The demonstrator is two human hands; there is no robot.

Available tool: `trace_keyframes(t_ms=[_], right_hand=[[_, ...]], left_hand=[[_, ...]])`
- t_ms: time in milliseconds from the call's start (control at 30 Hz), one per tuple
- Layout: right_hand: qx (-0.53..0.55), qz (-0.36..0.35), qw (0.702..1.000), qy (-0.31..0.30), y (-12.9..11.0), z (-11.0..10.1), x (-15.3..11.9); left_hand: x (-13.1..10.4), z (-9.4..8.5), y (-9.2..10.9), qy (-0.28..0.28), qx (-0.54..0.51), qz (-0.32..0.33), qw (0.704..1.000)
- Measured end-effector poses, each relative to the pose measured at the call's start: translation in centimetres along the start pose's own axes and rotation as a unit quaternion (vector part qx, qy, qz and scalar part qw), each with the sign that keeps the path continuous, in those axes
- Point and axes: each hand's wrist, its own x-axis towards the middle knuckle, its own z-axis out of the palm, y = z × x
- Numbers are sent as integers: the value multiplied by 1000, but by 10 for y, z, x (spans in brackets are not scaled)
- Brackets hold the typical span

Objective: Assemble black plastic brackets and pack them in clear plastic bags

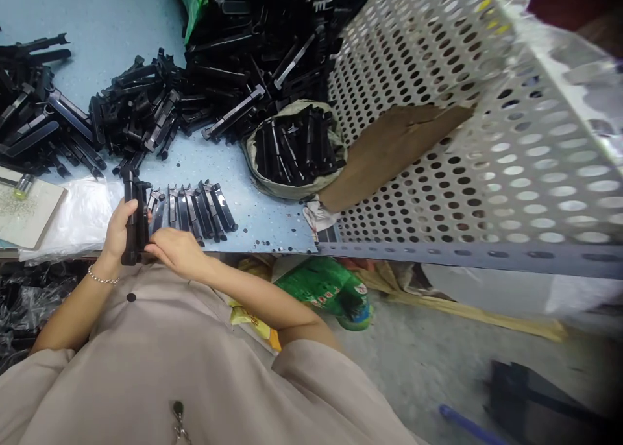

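My left hand, with a beaded bracelet at its wrist, grips a long black plastic part upright at the table's near edge. My right hand is closed, its thumb and fingertips pinched at the lower right side of that same part; the exact point of contact is partly hidden. Just beyond the hands lies a row of several similar black parts, side by side on the blue tabletop.
Heaps of black parts cover the table's back, spilling from a green bag. A round fabric-lined container holds more. A perforated metal panel with brown cardboard stands right. Clear plastic and a pale board lie left.
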Motion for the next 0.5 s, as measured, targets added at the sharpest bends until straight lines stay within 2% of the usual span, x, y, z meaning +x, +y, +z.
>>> trace_keyframes(t_ms=[67,133,200,233,300,367,433,500], right_hand=[[15,52,998,-8,7,6,-3],[-23,98,995,23,24,4,-7],[-81,160,981,80,49,-4,-12],[-97,185,973,97,62,-9,-16],[-102,211,967,100,83,-18,-23],[-91,214,966,110,89,-24,-28],[-51,212,964,150,77,-26,-29],[57,202,966,152,53,-23,-25]], left_hand=[[5,-13,-8,41,107,84,990],[16,-28,-15,74,221,142,962],[30,-40,-23,71,285,145,945],[36,-43,-28,60,289,134,946],[44,-42,-38,32,244,111,963],[43,-31,-46,31,156,97,982],[33,-14,-51,45,65,82,994],[18,1,-50,58,10,84,995]])
